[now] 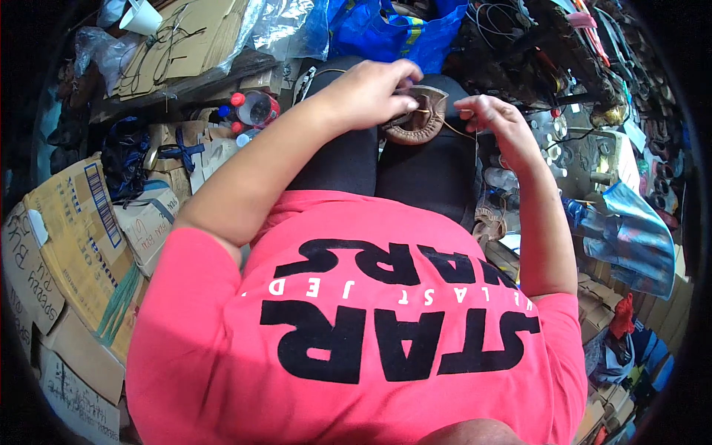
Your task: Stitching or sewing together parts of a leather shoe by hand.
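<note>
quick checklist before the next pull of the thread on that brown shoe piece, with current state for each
1. Left hand gripping the brown shoe piece: ok, fingers close over its top edge.
2. Piece supported: ok, it rests on the lap in dark trousers.
3. Right hand on the thread: ok, fingers pinched at its end.
4. Thread taut between piece and right hand: ok, it runs straight.
5. Needle present: cannot tell, too small.
6. Thread free of the clutter to the right: cannot tell.
</note>
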`<state>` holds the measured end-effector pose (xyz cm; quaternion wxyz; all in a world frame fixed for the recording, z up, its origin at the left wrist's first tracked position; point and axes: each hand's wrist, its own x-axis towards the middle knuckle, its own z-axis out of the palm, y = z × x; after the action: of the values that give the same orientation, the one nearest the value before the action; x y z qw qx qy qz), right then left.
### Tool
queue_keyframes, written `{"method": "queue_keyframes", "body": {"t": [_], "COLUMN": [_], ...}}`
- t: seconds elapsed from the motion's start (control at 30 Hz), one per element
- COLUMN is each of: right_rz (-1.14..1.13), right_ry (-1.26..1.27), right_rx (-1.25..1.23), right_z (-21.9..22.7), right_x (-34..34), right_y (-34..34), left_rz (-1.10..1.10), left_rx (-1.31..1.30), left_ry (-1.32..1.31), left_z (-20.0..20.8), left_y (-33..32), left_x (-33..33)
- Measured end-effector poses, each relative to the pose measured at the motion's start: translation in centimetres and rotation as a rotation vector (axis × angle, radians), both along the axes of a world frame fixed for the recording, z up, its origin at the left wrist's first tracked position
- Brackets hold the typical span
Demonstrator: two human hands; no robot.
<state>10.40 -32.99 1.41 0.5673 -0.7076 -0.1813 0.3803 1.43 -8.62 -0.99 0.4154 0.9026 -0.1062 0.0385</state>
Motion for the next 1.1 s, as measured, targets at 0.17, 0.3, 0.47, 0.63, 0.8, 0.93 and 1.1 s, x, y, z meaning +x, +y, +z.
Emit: {"method": "queue_keyframes", "body": {"t": [0.17, 0.3, 0.47, 0.63, 0.8, 0.93, 1.1], "right_rz": [0.246, -0.454, -0.722, -0.485, -0.543, -0.35, -0.524], "right_ry": [-0.853, -0.353, 0.558, 1.001, 0.894, 0.721, 0.573], "right_rx": [-0.172, 0.029, 0.773, 1.006, 0.832, 0.754, 0.33], "right_z": [-0.5, -6.0, -6.6, -5.5, -4.5, -5.0, -4.7], "right_x": [-1.9, 1.1, 1.9, 0.1, 0.0, -0.5, -1.3], "right_y": [0.3, 0.0, -0.2, -0.5, -0.4, -2.9, -4.2], "left_rz": [-0.002, 0.273, -0.152, 0.338, 0.017, 0.13, 0.161], "left_rx": [0.266, 0.278, 0.062, -0.131, -1.654, -1.629, -0.927], "left_ry": [0.199, -0.192, 0.261, -0.061, 0.28, 0.478, 0.433], "left_z": [2.9, 1.0, 2.2, 0.3, 2.0, -0.6, -0.3], "left_y": [3.4, 4.7, 0.0, 4.5, 0.0, 4.0, 8.1], "left_x": [-3.6, -2.3, -1.8, -0.7, 0.2, -0.4, -1.4]}}
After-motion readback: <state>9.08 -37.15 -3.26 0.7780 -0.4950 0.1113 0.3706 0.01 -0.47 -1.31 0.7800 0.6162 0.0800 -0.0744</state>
